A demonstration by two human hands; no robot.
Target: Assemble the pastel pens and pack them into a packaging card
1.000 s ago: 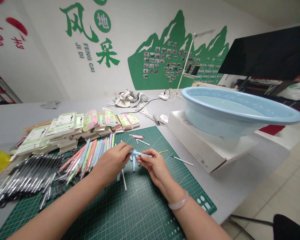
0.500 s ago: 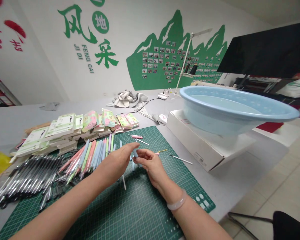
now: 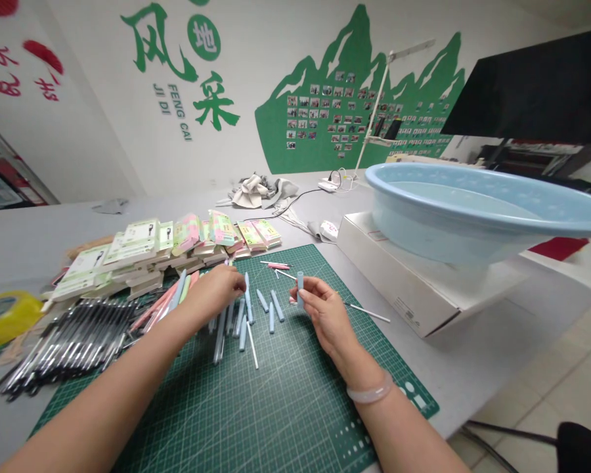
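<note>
A short light blue pen barrel (image 3: pixel 300 286) stands upright between the thumb and fingers of my right hand (image 3: pixel 320 303). My left hand (image 3: pixel 225 284) is over the pile of pens, fingers curled and pressed together. Its fingertips are beside a light blue pen (image 3: pixel 247 297); whether they grip anything is hidden. Between my hands, several short light blue pen pieces (image 3: pixel 272 318) lie on the green cutting mat (image 3: pixel 285 394). A thin white refill (image 3: pixel 253 345) lies near them. My left forearm partly covers a bunch of pink, green and blue pens (image 3: pixel 177 289).
Dark clear pens (image 3: pixel 79 338) lie in rows at the left, near yellow tape (image 3: pixel 10 318). Stacked small boxes (image 3: pixel 132 246) stand behind. At the right, a blue basin (image 3: pixel 423 226) rests on a white box (image 3: pixel 394 282). Pink pieces and another refill (image 3: pixel 372 313) lie toward the mat's far edge.
My hands were together around a light blue piece and have parted. The left moved left to the pens; the right keeps the light blue barrel. The view shifted slightly.
</note>
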